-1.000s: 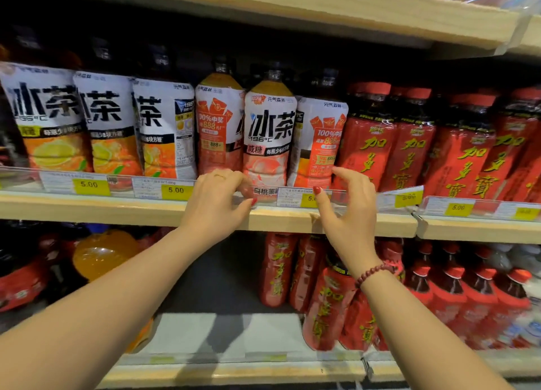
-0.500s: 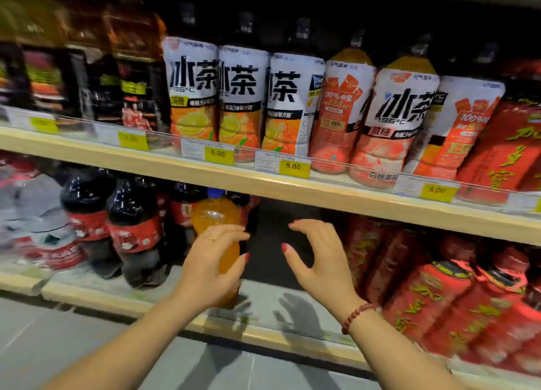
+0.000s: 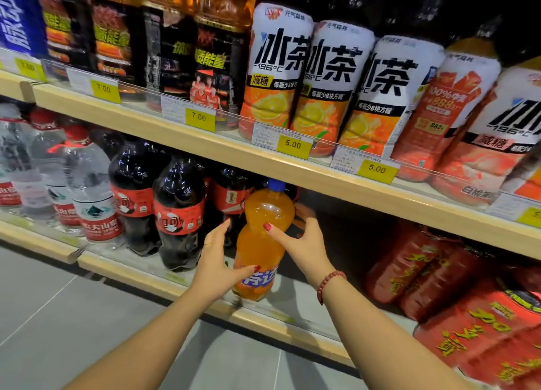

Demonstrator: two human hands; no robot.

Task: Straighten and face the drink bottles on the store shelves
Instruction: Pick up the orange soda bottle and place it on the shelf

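Orange soda bottle. Stands upright on the lower shelf, close to its front edge, with the blue cap just beneath the upper shelf. Shows a blue-and-white label low on the front, partly covered by a thumb. Rests in the grip of both hands. Takes the left hand on its lower body from the left side, thumb laid across the label and fingers reaching up along the left flank. Takes the right hand at the narrow waist from the right side, thumb pressed on the front and fingers curled round the back, with a red bead bracelet on that wrist. Stands just beside dark cola bottles to the left on the same shelf, with clear water bottles beyond them toward the left end. Stands well apart from red tea bottles to the right. Sits below white-and-orange iced tea bottles lined along the upper shelf's front edge, with dark energy drink bottles to their left and yellow price tags on the rail.
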